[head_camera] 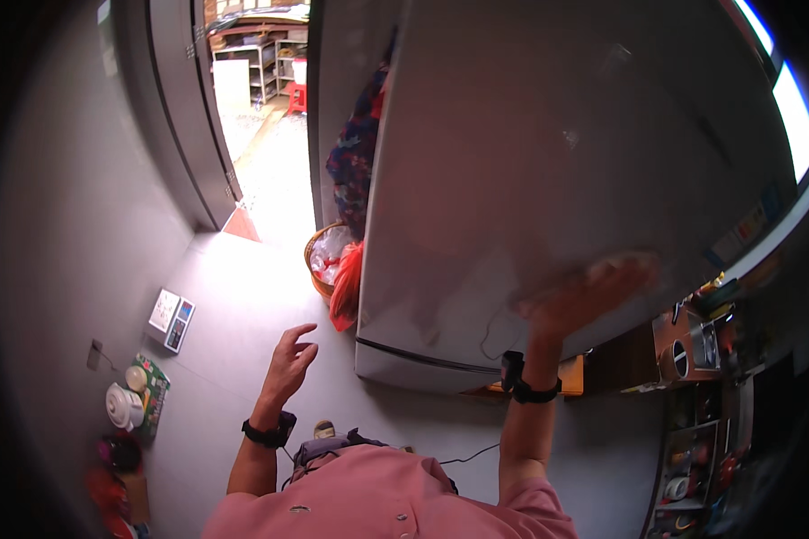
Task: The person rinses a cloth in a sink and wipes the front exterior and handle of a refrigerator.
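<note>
A large, glossy grey refrigerator (pixel 458 202) rises before me, with a dark seam low on its front. My right hand (pixel 596 290), blurred, is spread at the lower right part of its door; whether it holds a thin cloth I cannot tell. Lower left, over the floor, my left hand (pixel 293 360) hangs with curled, parted fingers and nothing in it. Both wrists wear black straps with small devices. A red plastic bag (pixel 348 286) and a wicker basket (pixel 308 252) of clear plastic bags stand beside the refrigerator's left edge.
A doorway at upper left opens on a bright area with metal shelves (pixel 264 67) and a red stool (pixel 297 98). A digital scale (pixel 170 320) and a white lidded pot (pixel 123 407) stand by the left wall. At right are a wooden counter (pixel 667 330) and loaded shelving (pixel 690 465).
</note>
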Action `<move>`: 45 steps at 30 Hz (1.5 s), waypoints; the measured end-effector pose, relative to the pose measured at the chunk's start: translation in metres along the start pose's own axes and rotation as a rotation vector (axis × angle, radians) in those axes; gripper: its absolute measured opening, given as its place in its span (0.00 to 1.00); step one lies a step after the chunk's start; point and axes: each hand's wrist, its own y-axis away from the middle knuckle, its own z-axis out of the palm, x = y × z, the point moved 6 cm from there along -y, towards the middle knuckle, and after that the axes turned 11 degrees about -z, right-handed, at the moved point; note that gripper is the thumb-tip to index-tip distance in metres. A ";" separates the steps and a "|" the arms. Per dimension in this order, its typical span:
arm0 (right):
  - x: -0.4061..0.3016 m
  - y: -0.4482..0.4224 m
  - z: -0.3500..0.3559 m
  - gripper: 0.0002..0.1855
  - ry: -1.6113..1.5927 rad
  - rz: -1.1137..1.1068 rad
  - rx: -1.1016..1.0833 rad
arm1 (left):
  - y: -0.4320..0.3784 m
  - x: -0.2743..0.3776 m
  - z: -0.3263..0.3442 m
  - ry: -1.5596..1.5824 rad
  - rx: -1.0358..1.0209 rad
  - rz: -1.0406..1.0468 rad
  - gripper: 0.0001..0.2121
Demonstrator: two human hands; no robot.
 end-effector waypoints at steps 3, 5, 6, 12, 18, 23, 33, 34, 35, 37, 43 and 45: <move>-0.046 -0.035 0.023 0.37 -0.035 -0.033 -0.134 | 0.004 0.015 0.002 0.033 -0.003 0.092 0.17; -0.083 -0.076 0.027 0.34 -0.018 -0.063 -0.187 | 0.002 0.017 0.006 0.048 -0.008 0.088 0.16; -0.096 -0.087 0.033 0.30 0.015 -0.079 -0.234 | 0.002 0.017 0.010 0.066 -0.037 0.101 0.16; -0.147 -0.044 0.055 0.31 -0.142 -0.433 -0.348 | 0.011 0.000 0.027 0.059 -0.100 0.034 0.15; -0.271 0.090 0.055 0.27 -0.547 -0.922 -0.767 | 0.012 -0.030 0.032 0.077 -0.092 0.028 0.16; -0.305 0.196 0.034 0.22 -0.781 -0.954 -0.812 | 0.015 -0.041 0.035 0.140 -0.051 0.038 0.16; -0.308 0.207 0.022 0.22 -1.997 1.726 -0.999 | 0.032 -0.064 0.039 0.439 -0.006 -0.051 0.25; -0.307 0.193 0.019 0.22 -2.000 1.721 -0.982 | 0.030 -0.049 0.044 0.571 -0.078 -0.004 0.25; -0.311 0.177 0.012 0.24 -2.120 1.749 -0.883 | 0.029 -0.042 0.042 0.563 -0.087 0.005 0.25; -0.301 0.164 0.012 0.26 -2.235 1.737 -0.760 | 0.018 -0.032 0.047 0.308 -0.100 -0.083 0.27; -0.195 0.139 -0.001 0.18 -1.438 1.101 -0.735 | -0.019 0.042 0.029 0.607 -0.014 0.103 0.17; -0.143 0.139 -0.010 0.12 -1.319 0.965 -0.553 | -0.025 0.120 0.017 0.438 0.074 0.325 0.16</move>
